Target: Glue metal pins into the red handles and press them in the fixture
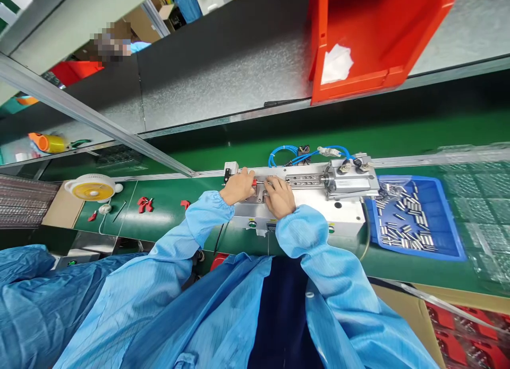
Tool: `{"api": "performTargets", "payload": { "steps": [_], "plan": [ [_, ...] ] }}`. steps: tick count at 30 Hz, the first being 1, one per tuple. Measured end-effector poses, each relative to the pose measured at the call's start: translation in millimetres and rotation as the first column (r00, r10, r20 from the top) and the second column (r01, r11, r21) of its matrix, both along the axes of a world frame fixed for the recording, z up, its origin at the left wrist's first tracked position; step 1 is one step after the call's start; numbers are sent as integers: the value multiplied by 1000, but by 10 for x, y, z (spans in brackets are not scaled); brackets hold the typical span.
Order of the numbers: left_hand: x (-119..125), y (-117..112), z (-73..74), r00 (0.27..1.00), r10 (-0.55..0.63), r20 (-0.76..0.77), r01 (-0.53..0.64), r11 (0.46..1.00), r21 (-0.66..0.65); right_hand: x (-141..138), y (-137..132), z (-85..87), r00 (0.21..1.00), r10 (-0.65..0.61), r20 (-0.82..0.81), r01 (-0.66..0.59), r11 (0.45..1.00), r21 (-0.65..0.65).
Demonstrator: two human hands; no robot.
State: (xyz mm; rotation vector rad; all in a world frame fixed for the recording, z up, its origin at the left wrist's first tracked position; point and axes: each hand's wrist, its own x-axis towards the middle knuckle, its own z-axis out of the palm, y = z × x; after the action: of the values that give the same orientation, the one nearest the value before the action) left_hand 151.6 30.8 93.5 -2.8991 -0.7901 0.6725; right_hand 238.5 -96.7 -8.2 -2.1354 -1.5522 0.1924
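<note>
We see both hands at a small pneumatic fixture [303, 199] that sits on the green bench mat [398, 130], dead centre. The left hand [238, 186] has its fingers pinched narrow on a small red part [254, 182], which rests on the fixture's left end, just beside a thin metal pin [261, 182]. The right hand [280, 196] lies fingers-down on the fixture plate, touching it. We cannot tell whether it grips anything.

The air cylinder [350, 180] is on the fixture's right half, with blue air hoses [282, 154] looped behind it. 2 green buttons [252, 224] are on the front face, the left one just below the left cuff.

A blue tray [450, 241] of loose metal pins is just beside the fixture on the right, with clear blister trays [478, 199] further right. To the left on the mat, well apart from the hands, are 4 loose red parts [145, 203] and a round white and yellow disc [92, 188].

A red bin [370, 34] overhangs the upper shelf with a white slip [337, 63] inside; any print on it is too blurred to read. An aluminium frame bar [99, 119] crosses the view diagonally, ending near the left hand. A cardboard box [402, 310] is at lower right. Nothing blocks either hand.
</note>
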Motion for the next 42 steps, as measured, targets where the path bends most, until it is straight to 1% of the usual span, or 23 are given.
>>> {"api": "performTargets", "payload": {
  "steps": [5,8,11,14,15,17,19,21,25,28,29,30,31,32,33,34,35,36,37,38,39,40,42],
  "plan": [
    [2,-79,37,992,-82,93,76,995,71,8,-8,0,1000,9,2,-9,1000,-10],
    [-9,-56,21,984,-109,142,99,992,73,11,-11,16,1000,7,-4,-8,1000,-23],
    [-68,21,-18,982,-56,182,49,998,46,10,-13,30,1000,1,-10,-1,1000,-22],
    [-191,90,-98,962,24,273,-18,1000,-24,7,-12,22,1000,-3,-5,3,1000,-11],
    [-240,102,-132,949,31,314,-14,998,-56,6,-11,14,1000,-3,-2,3,1000,-8],
    [-332,105,-200,927,9,375,31,994,-100,3,-9,-3,1000,-8,6,8,1000,-4],
    [-393,84,-252,923,-41,383,84,992,-99,1,-8,-15,1000,-15,11,15,1000,2],
    [-409,58,-281,931,-76,358,106,992,-63,2,-7,-16,1000,-19,13,19,1000,8],
    [-343,69,-293,940,-65,336,65,998,11,22,0,6,1000,-9,4,9,1000,-10],
    [-311,125,-276,919,-63,389,62,998,15,31,-4,40,998,-14,-55,13,1000,-19],
    [-322,136,-259,897,-56,438,61,998,4,23,-16,63,995,-28,-98,28,1000,2],
    [-346,135,-233,860,-36,508,50,999,-15,6,-37,97,987,-47,-154,54,998,43],
    [-385,118,-197,802,-2,597,36,998,-46,-21,-67,145,972,-69,-223,95,990,107],
    [-437,83,-151,721,44,692,24,996,-88,-59,-108,210,948,-82,-307,143,973,184],
    [-500,30,-95,621,96,778,21,990,-139,-107,-157,291,911,-70,-407,190,947,261],
    [-568,-39,-32,511,153,846,31,980,-196,-162,-213,389,856,-26,-516,224,919,326],
    [-638,-120,37,409,209,888,55,966,-252,-221,-273,503,783,46,-620,242,896,373],
    [-704,-208,110,327,262,908,89,948,-306,-281,-332,627,697,122,-707,253,880,401],
    [-763,-296,183,266,312,912,127,927,-354,-337,-387,756,610,183,-771,263,871,414],
    [-813,-377,254,226,356,907,166,903,-396,-386,-435,885,538,221,-814,273,867,416],
    [-853,-448,318,198,394,897,202,879,-431,-429,-476,1007,488,236,-840,291,864,412],
    [-884,-506,374,178,426,887,233,858,-459,-463,-507,1116,459,237,-856,308,862,404],
    [-931,-580,455,149,473,868,272,825,-496,-512,-548,1284,430,230,-873,330,860,389]
  ]
}}
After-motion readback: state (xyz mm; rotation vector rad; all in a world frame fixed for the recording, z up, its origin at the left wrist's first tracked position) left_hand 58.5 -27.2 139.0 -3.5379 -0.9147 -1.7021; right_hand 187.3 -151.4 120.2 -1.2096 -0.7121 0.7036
